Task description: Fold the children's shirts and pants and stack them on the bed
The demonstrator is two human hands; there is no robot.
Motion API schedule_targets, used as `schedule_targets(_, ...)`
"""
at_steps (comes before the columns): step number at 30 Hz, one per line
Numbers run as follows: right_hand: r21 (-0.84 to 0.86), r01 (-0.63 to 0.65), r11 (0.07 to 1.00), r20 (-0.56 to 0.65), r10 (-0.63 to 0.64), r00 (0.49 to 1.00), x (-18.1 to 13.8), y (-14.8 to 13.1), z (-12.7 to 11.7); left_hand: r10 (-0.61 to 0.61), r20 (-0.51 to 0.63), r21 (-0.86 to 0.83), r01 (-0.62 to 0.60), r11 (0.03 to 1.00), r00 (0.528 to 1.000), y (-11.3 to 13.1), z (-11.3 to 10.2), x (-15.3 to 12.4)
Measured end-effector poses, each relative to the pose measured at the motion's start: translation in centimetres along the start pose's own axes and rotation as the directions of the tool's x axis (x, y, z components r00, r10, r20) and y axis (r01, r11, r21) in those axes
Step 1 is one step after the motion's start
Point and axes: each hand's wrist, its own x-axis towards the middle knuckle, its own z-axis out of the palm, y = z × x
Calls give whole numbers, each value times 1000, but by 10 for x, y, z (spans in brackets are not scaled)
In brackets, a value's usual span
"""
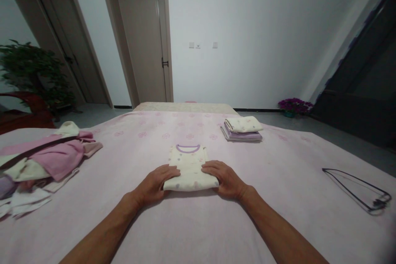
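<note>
Both bare forearms (pixel 111 222) are slanting in over a pale pink, flower-patterned cloth sheet (pixel 192 231), which is spreading out on every side of a small, folded cream shirt with a purple neckband and faint printed motifs (pixel 190 169). That shirt is lying flat at the centre, its neckband facing away from the person.

Well to the left of the shirt, a loose heap of pink, cream and white garments (pixel 62 156) is sprawling, with a long dark strap (pixel 40 152) crossing it. At the shirt's left edge, the left hand (pixel 163 178) is holding on, its fingers lying close together on top and its thumb tucking in low at the near corner. At the right edge, the right hand (pixel 225 179) is mirroring that grip, fingers together, thumb by the near corner.

Beyond the shirt and to its right, a neat stack of folded cream, lilac and grey cloth (pixel 244 135) is sitting. Well to the right of the shirt, a thin, black, wire-like loop (pixel 379 203) is resting; I cannot tell its use.

Judging by the rounded near fold, the hands are probably shaping the shirt into a compact bundle; the next move seems to be calling for level corners and even pressure from both sides.
</note>
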Motion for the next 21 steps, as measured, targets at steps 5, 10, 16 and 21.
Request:
schedule_targets(5, 48, 17, 999, -18, -16, 1000, -1, 7, 3, -34, -70, -85, 28, 996, 997, -10, 6, 0)
schedule_targets(10, 146, -25, 989, -82, 37, 996, -5, 3, 3, -131, -80, -286, 103, 953, 988, -1, 3, -2)
schedule_targets(16, 288, -134, 948, -7, 142, 990, -3, 2, 7, -320, -99, -376, 263, 888, 942, 4, 9, 2)
schedule_targets(21, 453, -444, 773, -61, 524, 850, 9, 0, 18, -560, -248, -421, 432, 797, 791, 5, 18, 14)
